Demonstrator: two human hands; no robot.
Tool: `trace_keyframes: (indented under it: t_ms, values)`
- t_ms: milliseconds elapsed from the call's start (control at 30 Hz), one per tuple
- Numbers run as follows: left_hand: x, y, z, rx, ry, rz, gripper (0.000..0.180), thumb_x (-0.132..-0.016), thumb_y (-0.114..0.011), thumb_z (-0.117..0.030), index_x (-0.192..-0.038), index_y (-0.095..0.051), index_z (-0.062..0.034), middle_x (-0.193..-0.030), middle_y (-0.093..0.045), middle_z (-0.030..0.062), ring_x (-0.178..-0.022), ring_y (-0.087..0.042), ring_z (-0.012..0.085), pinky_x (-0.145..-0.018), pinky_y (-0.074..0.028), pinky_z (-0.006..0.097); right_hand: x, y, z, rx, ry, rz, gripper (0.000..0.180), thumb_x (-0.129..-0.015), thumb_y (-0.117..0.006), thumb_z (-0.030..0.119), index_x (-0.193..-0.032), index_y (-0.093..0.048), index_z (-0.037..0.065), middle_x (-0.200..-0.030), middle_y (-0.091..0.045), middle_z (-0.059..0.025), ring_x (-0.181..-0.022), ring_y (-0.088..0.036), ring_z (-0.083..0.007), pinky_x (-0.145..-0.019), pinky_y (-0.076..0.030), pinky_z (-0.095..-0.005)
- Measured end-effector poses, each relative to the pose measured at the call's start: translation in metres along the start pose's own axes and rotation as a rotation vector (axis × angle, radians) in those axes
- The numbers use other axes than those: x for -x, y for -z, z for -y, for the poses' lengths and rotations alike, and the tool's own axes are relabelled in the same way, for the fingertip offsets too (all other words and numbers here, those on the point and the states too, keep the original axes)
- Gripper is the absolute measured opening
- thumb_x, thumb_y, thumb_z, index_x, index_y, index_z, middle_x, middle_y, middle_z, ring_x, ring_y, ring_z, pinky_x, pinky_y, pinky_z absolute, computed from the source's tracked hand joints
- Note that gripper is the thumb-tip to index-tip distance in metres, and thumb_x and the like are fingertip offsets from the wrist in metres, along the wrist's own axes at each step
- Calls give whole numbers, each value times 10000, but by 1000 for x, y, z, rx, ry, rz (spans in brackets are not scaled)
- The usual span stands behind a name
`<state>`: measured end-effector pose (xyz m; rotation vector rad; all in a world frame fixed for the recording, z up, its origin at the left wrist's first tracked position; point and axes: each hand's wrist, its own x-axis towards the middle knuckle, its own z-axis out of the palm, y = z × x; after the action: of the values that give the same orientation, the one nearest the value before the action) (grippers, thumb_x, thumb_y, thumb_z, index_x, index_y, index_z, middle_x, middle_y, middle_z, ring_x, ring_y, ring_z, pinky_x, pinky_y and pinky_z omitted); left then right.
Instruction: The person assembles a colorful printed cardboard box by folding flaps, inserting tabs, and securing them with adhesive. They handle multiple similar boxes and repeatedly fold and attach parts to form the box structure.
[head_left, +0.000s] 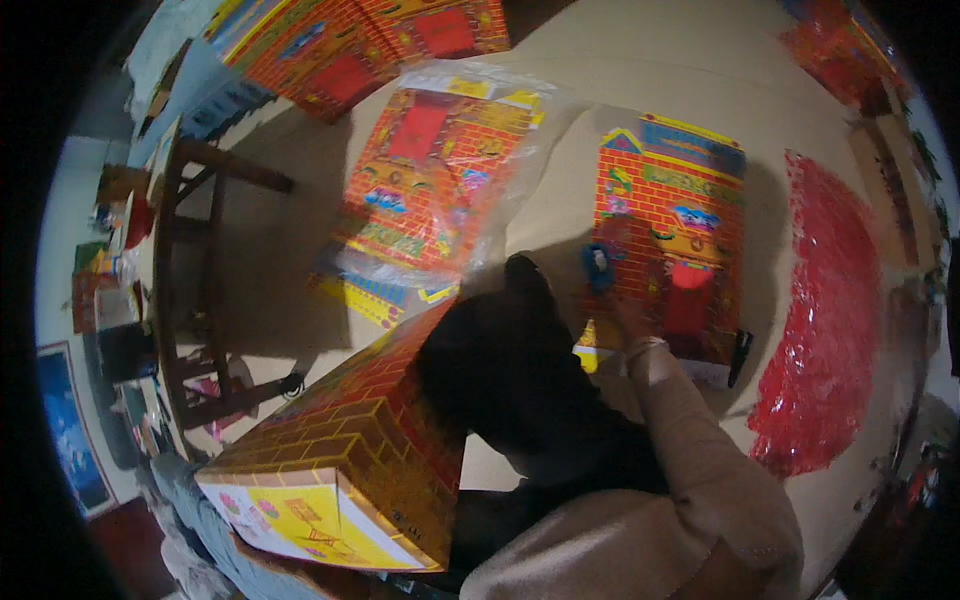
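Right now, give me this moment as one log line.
right hand on flat brick-print card | left hand: hidden behind dark shape | folded brick-print box at lower left | red plastic sheet at right

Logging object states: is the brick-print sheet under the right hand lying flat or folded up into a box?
Flat. The sheet lies spread on the table, whole printed face up, with the right hand on its lower edge.

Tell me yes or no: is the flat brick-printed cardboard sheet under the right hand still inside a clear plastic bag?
No: the flat brick-printed cardboard sheet under the right hand lies bare on the floor; the neighbouring sheet in clear plastic wrap is the bagged one.
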<state>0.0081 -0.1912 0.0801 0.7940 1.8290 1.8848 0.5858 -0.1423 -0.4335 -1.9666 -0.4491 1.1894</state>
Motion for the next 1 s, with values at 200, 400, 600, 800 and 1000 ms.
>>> trace_keyframes:
  t_ms: [200,400,600,800,1000]
  values:
    - [-1,-10,1,372,236,184,590,-997,-424,-485,-1338,-523,-15,-1296,-585,174,-1173,-577,317,-1030,-433,467,8,-6,18,-15,29,74,199,-971,-632,284,-1058,-648,106,-885,-580,36,-769,-507,-74,-667,-430,-268]
    - [6,-32,-2,412,146,22,532,-1016,-402,-458,-1231,-589,-9,-1140,-671,121,-1013,-652,245,-917,-512,375,53,0,107,-26,117,249,172,-976,-625,275,-1028,-636,112,-848,-550,59,-732,-469,-48,-631,-398,-242]
    - [15,-29,0,445,16,69,515,-1047,-362,-413,-1250,-589,2,-1152,-660,122,-1034,-630,220,-940,-490,355,115,2,304,36,419,442,150,-982,-618,266,-999,-623,118,-810,-521,81,-695,-431,-21,-595,-366,-217]
    - [10,-45,6,410,-59,44,497,-1047,-397,-395,-1242,-575,27,-1132,-652,114,-1049,-628,182,-933,-485,325,250,-3,481,104,794,830,88,-939,-676,122,-946,-641,42,-834,-592,34,-754,-526,-36,-665,-431,-201]
    - [11,-46,13,326,-57,-16,492,-1040,-401,-397,-1266,-571,6,-1140,-654,107,-1062,-632,184,-935,-485,317,412,-39,531,457,858,1138,118,-920,-710,105,-958,-666,2,-798,-592,37,-685,-487,-19,-613,-397,-196]
